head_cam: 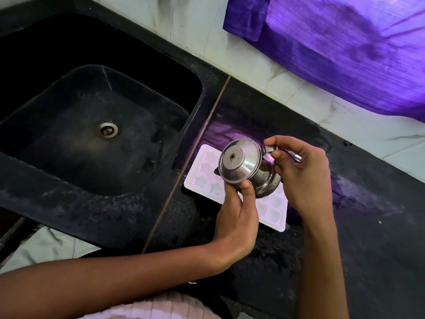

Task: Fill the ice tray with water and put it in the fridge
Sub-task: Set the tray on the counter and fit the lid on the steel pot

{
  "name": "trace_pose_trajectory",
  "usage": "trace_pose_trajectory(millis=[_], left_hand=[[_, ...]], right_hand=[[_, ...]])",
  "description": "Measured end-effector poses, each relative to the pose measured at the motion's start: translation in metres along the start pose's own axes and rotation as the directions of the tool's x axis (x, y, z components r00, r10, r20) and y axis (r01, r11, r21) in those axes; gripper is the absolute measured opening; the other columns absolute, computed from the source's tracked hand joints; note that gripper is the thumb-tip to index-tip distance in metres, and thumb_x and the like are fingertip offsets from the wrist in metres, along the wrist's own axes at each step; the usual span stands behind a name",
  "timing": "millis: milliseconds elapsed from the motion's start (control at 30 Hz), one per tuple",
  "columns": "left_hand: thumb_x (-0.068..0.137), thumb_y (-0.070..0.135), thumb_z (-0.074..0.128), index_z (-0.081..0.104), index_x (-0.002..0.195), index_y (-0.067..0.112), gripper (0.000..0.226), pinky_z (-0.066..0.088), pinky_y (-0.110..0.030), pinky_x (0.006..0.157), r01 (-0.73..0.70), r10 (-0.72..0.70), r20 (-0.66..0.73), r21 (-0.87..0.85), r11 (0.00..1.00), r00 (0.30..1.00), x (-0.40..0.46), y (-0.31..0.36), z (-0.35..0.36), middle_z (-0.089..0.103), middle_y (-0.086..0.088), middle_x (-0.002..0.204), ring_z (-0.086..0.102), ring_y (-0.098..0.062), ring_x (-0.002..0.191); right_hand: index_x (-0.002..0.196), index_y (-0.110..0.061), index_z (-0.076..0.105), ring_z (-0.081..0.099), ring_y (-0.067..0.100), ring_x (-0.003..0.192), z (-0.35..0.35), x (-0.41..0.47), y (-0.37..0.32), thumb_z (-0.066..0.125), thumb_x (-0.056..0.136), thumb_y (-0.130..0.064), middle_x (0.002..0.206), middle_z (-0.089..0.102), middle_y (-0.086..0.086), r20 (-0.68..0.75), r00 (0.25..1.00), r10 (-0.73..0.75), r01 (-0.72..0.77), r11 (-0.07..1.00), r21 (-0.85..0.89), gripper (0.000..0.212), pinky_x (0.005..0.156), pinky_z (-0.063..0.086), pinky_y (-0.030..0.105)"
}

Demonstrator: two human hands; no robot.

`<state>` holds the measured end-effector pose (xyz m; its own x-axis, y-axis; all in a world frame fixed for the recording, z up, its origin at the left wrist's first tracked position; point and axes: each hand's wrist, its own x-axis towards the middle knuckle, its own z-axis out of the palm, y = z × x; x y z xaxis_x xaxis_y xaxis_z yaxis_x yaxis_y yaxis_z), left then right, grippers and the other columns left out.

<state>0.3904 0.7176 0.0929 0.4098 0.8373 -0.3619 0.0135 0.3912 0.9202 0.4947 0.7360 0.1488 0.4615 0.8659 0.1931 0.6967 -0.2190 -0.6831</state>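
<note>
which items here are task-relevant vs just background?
In play:
- ice tray on the counter
- steel kettle tipped over it
- right hand on its handle
- left hand under its lid

Background:
- sink
- purple cloth

The ice tray (pixel 208 180) is pale white with a pinkish-lilac tint, its cups moulded as stars and hearts. The small kettle (pixel 243 166) above it is shiny silver steel, dulled grey on its flat lid. The counter (pixel 368 226) is black with fine pale speckles and a purple sheen. At ten o'clock, the sink (pixel 92 125) is matt black with a silver drain ring (pixel 106 129). At one o'clock hangs a vivid purple cloth (pixel 345 47), finely streaked, against white tiles (pixel 264 63) veined in grey.
</note>
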Motion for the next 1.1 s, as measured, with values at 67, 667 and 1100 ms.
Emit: trace_pose_trajectory(millis=[67,667,1100], left_hand=[[0.096,0.050,0.019,0.006,0.146,0.044,0.052,0.026,-0.018,0.095,-0.039,0.039,-0.004,0.003,0.999,0.999,0.001,0.000,0.000,0.039,0.021,0.141,0.039,-0.001,0.123],[0.093,0.050,0.038,0.043,0.125,0.031,0.038,0.039,-0.006,0.085,-0.263,0.266,-0.100,0.042,0.964,0.959,0.045,0.018,-0.020,0.056,0.026,0.114,0.050,0.013,0.107],[0.094,0.029,0.052,0.043,0.120,0.028,0.027,0.042,-0.016,0.090,-0.348,0.349,-0.035,0.038,0.937,0.936,0.150,0.045,-0.024,0.056,0.021,0.111,0.054,0.008,0.105]], right_hand=[[0.093,-0.029,0.071,0.064,0.007,0.075,0.000,0.001,0.001,0.059,0.090,-0.008,0.088,0.070,-0.014,-0.013,1.000,-0.001,0.002,1.000,0.023,0.025,0.075,0.056,0.042],[0.097,-0.019,0.068,0.062,0.009,0.076,0.020,0.018,0.019,0.052,0.093,-0.001,0.084,0.065,-0.009,-0.212,0.970,0.121,-0.043,0.939,0.341,0.024,0.073,0.059,0.040],[0.095,-0.016,0.068,0.063,0.010,0.076,0.054,0.097,0.048,0.055,0.090,0.003,0.084,0.067,-0.005,-0.293,0.911,0.291,-0.104,0.848,0.520,0.023,0.070,0.059,0.031]])
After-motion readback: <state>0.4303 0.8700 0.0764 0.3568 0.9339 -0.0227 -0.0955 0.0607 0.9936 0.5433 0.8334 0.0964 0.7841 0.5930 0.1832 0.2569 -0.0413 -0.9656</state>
